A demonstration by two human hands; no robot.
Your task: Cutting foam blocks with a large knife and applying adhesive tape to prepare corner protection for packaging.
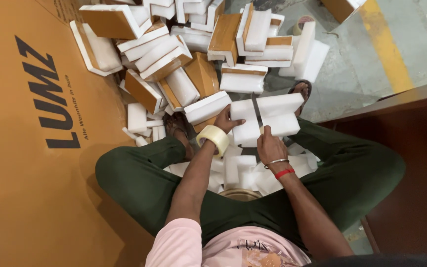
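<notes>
Foam blocks [265,116]: likely light, brittle, best held by flat faces.
Left hand [226,120]: grasping the blocks; tape roll [213,138] around wrist.
Right hand [270,147]: pinching their lower edge.

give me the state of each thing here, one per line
left hand: gripping the white foam pieces, tape roll worn on its wrist
right hand: gripping the foam pieces from below
white foam pieces: held together above the lap
tape roll: looped round the left wrist
foam pile: loose, jumbled on the floor
cardboard sheet: flat, lying at the left
foam scraps: heaped in the lap
</notes>
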